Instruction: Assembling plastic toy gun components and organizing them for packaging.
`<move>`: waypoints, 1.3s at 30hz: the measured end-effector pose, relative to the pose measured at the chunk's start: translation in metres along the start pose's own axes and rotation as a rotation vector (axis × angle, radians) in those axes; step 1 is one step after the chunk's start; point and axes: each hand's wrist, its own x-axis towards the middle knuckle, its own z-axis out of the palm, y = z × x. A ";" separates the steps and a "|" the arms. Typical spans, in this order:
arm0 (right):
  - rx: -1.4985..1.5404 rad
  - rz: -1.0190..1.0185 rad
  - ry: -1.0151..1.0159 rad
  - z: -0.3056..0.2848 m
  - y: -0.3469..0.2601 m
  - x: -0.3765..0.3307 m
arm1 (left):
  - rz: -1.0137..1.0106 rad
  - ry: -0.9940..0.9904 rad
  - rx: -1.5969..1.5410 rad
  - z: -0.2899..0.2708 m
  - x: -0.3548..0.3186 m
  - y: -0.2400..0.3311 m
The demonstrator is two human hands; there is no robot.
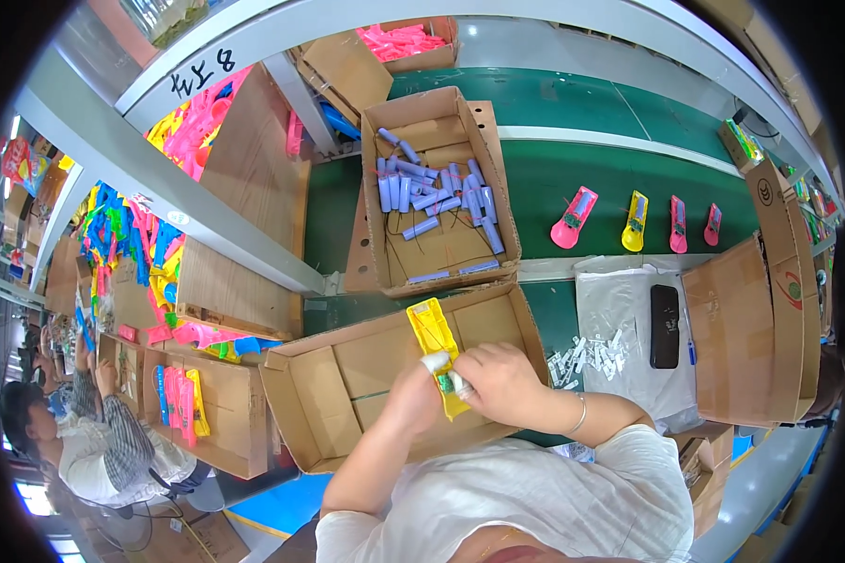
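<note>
A long yellow plastic casing (430,325) with a small green circuit board in it is held over a shallow open cardboard box (324,403). My left hand (411,402) is closed on the casing's left side, a white cover on one fingertip. On the other side my right hand (505,383) is closed at the casing's lower part, beside the circuit board, its fingers bent and one also covered in white. What the right fingertips pinch is partly hidden. Just beyond, a cardboard box (370,225) holds several purple cylindrical battery cells (422,199) with thin wires.
Pink and yellow casings (634,221) with boards lie in a row on the green bench. To the right are small white pieces (591,358), a black phone (665,327) and a tall carton (737,328). Left stands a white post (225,220); beyond it, a co-worker (94,441) sits.
</note>
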 end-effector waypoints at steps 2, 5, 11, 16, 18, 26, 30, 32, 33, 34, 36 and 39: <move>-0.042 -0.056 -0.004 0.001 0.001 0.000 | -0.006 0.040 0.082 0.000 0.000 -0.002; -0.088 -0.181 -0.055 0.002 0.008 0.002 | -0.006 0.028 0.175 -0.010 0.003 -0.004; -0.016 -0.109 -0.137 -0.024 0.052 0.064 | 0.024 -0.066 0.170 -0.015 0.004 0.007; -0.542 0.092 0.021 0.010 0.150 0.150 | -0.049 -0.125 0.220 -0.004 0.001 0.006; -0.639 0.166 -0.147 0.022 0.161 0.170 | -0.044 -0.094 0.278 -0.013 0.005 -0.001; -0.702 0.252 -0.311 0.022 0.151 0.166 | 0.036 -0.153 0.380 -0.015 0.007 -0.003; -0.874 0.187 -0.203 0.019 0.157 0.153 | 0.060 -0.188 0.436 -0.009 0.005 -0.001; -0.938 0.215 -0.304 0.024 0.161 0.153 | 0.063 -0.198 0.453 -0.011 0.007 -0.002; -0.939 0.212 -0.303 0.025 0.156 0.151 | 0.069 -0.207 0.470 -0.012 0.007 -0.001; -0.923 0.177 -0.358 0.026 0.150 0.146 | 0.073 -0.206 0.470 -0.013 0.004 0.000; -0.906 0.161 -0.413 0.017 0.149 0.139 | 0.056 -0.180 0.467 -0.008 0.005 0.001; -0.589 0.080 -0.247 0.002 0.142 0.135 | 0.044 -0.207 0.479 -0.007 0.003 0.001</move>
